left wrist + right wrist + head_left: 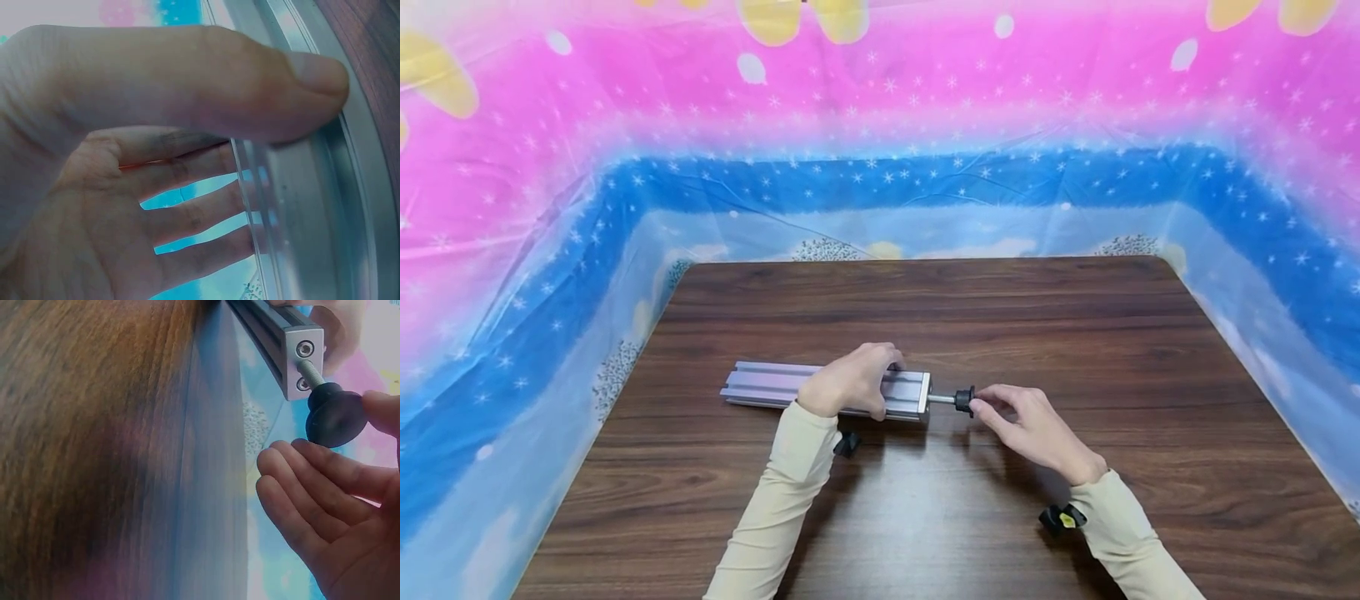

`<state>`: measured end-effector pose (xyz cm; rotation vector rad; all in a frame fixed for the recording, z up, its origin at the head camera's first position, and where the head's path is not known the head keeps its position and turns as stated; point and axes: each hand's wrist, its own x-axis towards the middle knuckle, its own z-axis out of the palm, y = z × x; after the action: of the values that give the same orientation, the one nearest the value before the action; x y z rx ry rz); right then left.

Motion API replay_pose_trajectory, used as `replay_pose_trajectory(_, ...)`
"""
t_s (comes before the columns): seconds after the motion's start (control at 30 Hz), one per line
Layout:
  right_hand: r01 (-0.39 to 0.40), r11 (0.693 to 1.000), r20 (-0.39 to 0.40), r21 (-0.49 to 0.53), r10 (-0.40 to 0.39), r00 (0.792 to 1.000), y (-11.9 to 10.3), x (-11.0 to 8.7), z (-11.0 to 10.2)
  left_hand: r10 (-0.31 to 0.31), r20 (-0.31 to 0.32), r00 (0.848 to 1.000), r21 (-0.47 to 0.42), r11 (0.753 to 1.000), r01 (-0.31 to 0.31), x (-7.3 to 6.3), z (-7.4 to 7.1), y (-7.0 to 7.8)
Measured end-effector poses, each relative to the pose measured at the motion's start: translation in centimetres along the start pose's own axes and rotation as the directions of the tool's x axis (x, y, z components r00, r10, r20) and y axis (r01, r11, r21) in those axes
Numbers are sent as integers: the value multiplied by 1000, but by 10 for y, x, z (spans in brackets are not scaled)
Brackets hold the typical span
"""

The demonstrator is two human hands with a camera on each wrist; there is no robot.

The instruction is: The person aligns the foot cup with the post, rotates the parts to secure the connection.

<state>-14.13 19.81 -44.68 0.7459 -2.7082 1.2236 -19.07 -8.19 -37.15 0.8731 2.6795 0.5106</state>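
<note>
A silver slotted aluminium profile [771, 385] lies lengthwise on the wooden table, a metal end plate [292, 374] on its right end. My left hand [850, 383] grips it from above near that end, thumb on the near side and fingers over the far side. Out of the plate sticks a threaded stem [310, 371] carrying a black levelling foot [338, 419]. With thumb and index finger, my right hand [1037, 429] pinches the foot's rim; its other fingers stay off the foot in the right wrist view. A stretch of bare stem shows between plate and foot.
The brown wood-grain table [925, 308] has a patterned pink and blue cloth [925, 179] hanging behind it and along both sides. Black wrist-worn devices [1063, 519] sit below both hands, close to the tabletop.
</note>
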Motion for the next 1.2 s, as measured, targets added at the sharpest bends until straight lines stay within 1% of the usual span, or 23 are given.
replay_pose_trajectory(0.07, 10, 1000, -14, -5, -10, 1000, -1, -1, 0, 7, -2, 1000, 0, 1000, -7, 0, 0, 0)
replay_pose_trajectory(0.17, 77, 997, -57, -7, -77, 995, -1, -1, 0, 10, -6, 1000, -14, 1000, -10, -2, 0, -2)
replay_pose_trajectory(0.3, 195, 981, -109, 10, -193, 975, -1, -1, 3, 12, -10, 1000, -32, 999, -12, -3, 0, -4)
replay_pose_trajectory(0.37, 229, 973, -122, 18, -225, 967, -1, -1, 5, 16, -14, 1000, -34, 999, -17, -3, -1, -5)
replay_pose_trajectory(0.43, 244, 970, -128, 4, -241, 962, -1, -1, 6, 20, -13, 1000, -38, 999, -21, -3, 0, -5)
replay_pose_trajectory(0.57, 230, 973, -124, -29, -232, 965, -1, -1, 6, 22, -12, 1000, -34, 999, -22, -3, 0, -4)
replay_pose_trajectory(0.7, 190, 981, -101, -47, -194, 976, -2, -3, 5, 20, -14, 1000, -28, 999, -20, -3, 1, -4)
replay_pose_trajectory(0.9, 131, 991, -52, -1, -131, 990, -1, -3, 5, 26, -14, 1000, -30, 999, -27, -3, 1, -3)
replay_pose_trajectory(1.0, 113, 994, -43, -14, -113, 993, 0, -1, 6, 34, -21, 999, -24, 999, -35, -2, 1, -3)
replay_pose_trajectory(1.1, 115, 991, -61, -64, -119, 991, 0, -1, 5, 30, -22, 999, -15, 999, -31, -1, 0, -4)
replay_pose_trajectory(1.2, 161, 980, -97, -116, -173, 980, -2, -1, 4, 25, -23, 999, -14, 1000, -26, -1, -1, -4)
